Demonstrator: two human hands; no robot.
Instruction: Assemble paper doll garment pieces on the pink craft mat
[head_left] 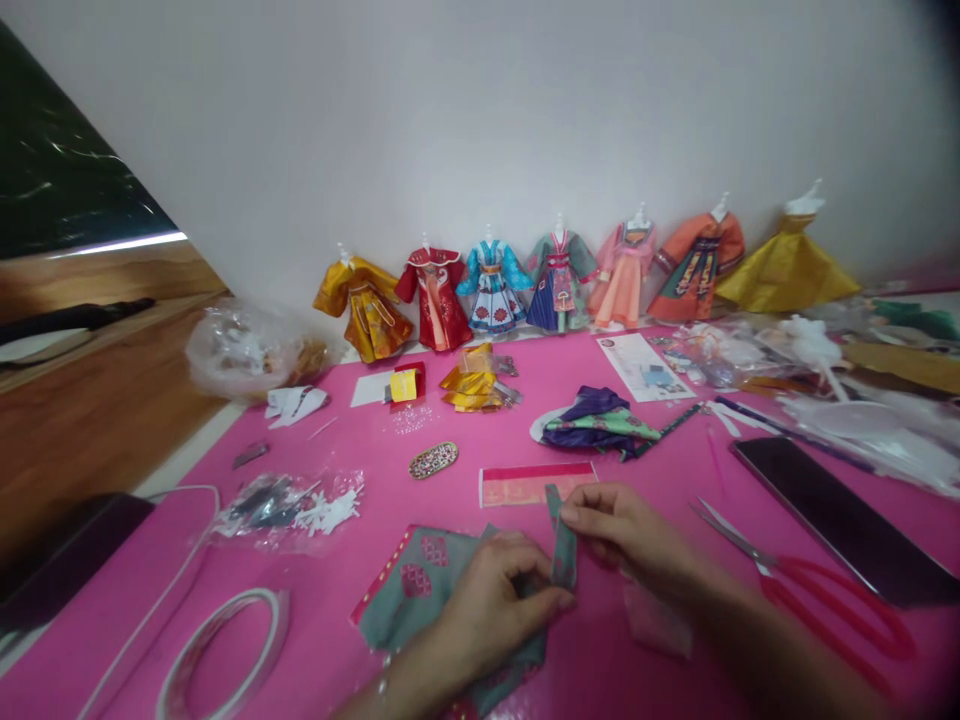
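A narrow grey-green fabric strip [565,550] stands upright between my hands. My left hand [499,595] pinches its lower end between thumb and fingers and rests over a larger grey-green cloth piece [397,600] with pink patterns and a red edge. My right hand [619,525] has its thumb and forefinger closed on the upper part of the strip. Just behind the strip lies a flat red and peach patterned piece [525,484]. A scrap of pink material [656,620] is partly under my right forearm.
Red-handled scissors [780,563] and a dark phone [840,515] lie at the right. A tape roll [225,650] and bagged white pieces [326,510] are at the left. Several miniature dresses [491,285] stand along the wall, with folded purple-green fabric [600,422] in front.
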